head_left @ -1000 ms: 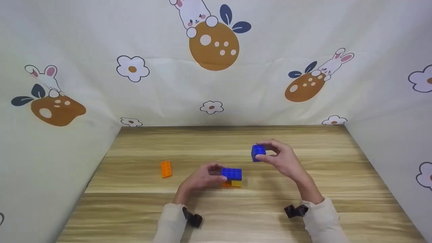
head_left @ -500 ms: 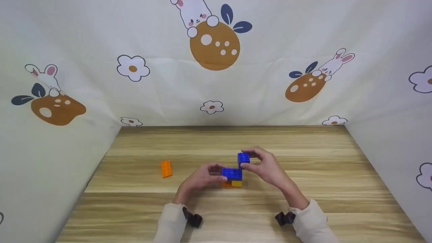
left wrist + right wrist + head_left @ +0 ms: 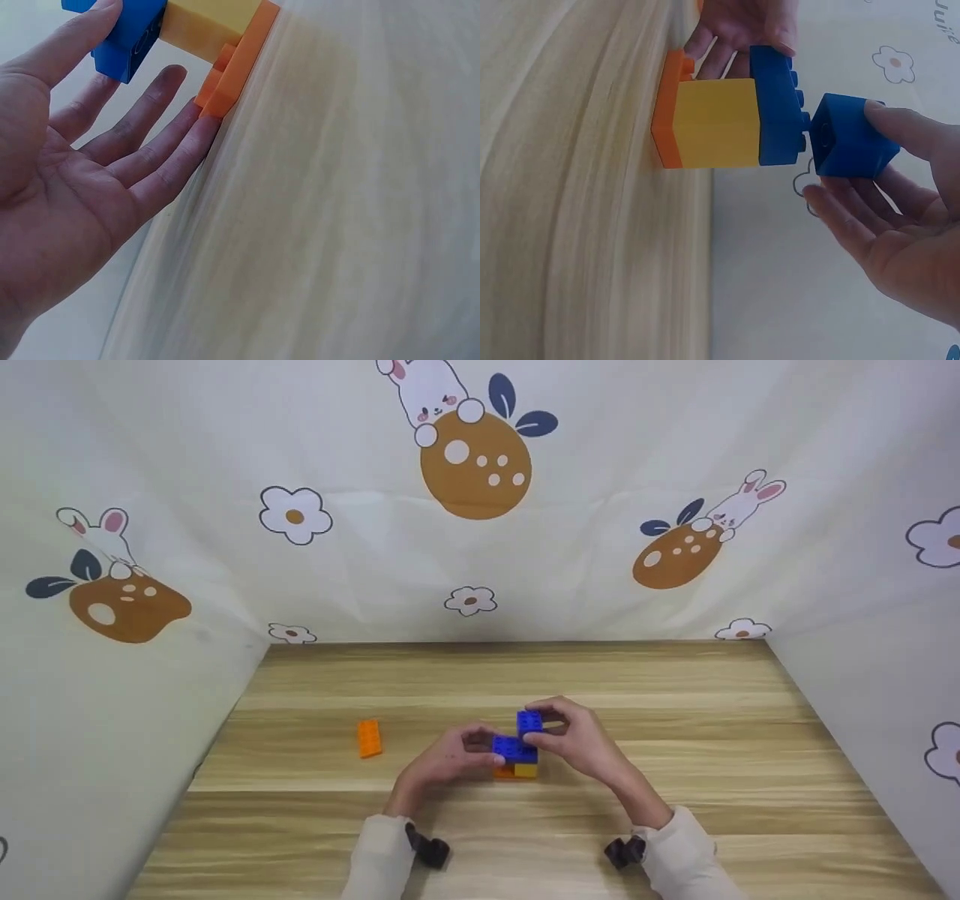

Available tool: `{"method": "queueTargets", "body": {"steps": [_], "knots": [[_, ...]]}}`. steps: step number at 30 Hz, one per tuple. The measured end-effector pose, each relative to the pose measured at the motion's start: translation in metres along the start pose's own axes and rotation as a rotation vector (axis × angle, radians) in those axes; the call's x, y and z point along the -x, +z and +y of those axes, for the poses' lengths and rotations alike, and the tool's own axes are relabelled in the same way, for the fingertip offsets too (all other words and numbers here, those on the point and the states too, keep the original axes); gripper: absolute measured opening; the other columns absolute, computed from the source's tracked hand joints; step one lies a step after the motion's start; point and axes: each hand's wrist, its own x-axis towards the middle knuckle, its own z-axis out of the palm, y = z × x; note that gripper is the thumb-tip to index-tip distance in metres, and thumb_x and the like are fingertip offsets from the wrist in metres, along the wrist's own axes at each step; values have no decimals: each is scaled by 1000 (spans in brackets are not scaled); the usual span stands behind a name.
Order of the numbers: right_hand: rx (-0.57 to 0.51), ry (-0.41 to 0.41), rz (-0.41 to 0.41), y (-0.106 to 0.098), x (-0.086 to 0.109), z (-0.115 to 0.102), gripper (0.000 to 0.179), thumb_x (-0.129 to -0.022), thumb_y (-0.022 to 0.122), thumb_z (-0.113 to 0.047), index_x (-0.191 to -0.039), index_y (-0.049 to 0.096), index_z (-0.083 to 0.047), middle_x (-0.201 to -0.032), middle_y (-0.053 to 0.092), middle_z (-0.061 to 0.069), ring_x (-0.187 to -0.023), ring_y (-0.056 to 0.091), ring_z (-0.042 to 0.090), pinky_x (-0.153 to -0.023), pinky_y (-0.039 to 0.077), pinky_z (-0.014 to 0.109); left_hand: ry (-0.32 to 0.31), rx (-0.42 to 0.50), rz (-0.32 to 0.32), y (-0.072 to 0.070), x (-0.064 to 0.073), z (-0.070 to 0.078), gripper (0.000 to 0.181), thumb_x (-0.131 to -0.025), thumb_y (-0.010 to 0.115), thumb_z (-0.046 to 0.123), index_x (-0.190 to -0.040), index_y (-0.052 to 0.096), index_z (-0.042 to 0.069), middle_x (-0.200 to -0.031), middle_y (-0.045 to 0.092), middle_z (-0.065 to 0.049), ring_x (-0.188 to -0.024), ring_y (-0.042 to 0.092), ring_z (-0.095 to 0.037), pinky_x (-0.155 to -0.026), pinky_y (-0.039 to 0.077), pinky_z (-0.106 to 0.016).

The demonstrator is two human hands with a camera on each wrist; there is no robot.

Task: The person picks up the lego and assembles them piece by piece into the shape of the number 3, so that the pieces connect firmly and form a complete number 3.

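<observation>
In the head view, a stack of toy building bricks stands on the wooden table. The right wrist view shows its layers: an orange plate [image 3: 665, 112] at the bottom, a yellow brick [image 3: 716, 124], then a long blue brick [image 3: 776, 109] with studs on top. My left hand [image 3: 450, 754] pinches the long blue brick at its left end, thumb in front; in the left wrist view, lower fingers touch the orange plate. My right hand [image 3: 581, 739] grips a smaller blue brick [image 3: 853, 135] between thumb and fingers, slightly tilted, right at the studs. Whether they touch is unclear.
A loose orange plate [image 3: 369, 738] lies on the wooden table [image 3: 300, 840] left of the stack. Pale cloth walls [image 3: 375, 570] printed with rabbits and flowers enclose the table at the back and both sides.
My right hand has moved left and slightly toward me, bringing the smaller blue brick from right of the stack to just over its right end. My left hand has stayed on the stack.
</observation>
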Motion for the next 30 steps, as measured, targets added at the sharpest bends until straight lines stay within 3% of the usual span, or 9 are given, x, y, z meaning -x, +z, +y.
{"method": "queueTargets", "body": {"steps": [15,22,30], "knots": [[42,65,9,4,-1,2,40,-87,78,-16,-123,64,-3,-120,68,20,-108,68,36,-83,61,38,-30,-11,10,1,0,-1,55,-87,76,42,-131,61,13,-129,66,-9,-118,63,-24,-104,51,-45],[35,40,-14,2,-2,5,37,-86,80,-15,-117,66,-3,-120,69,19,-105,70,32,-84,60,38,11,-4,14,2,0,-2,52,-89,77,35,-130,61,8,-127,68,-14,-117,65,-25,-102,53,-43],[6,27,-33,1,-2,7,32,-83,81,-13,-107,64,0,-121,68,22,-102,71,33,-82,61,36,7,-14,8,2,-2,-1,53,-89,76,36,-131,61,7,-129,67,-14,-118,64,-26,-103,52,-44]]}}
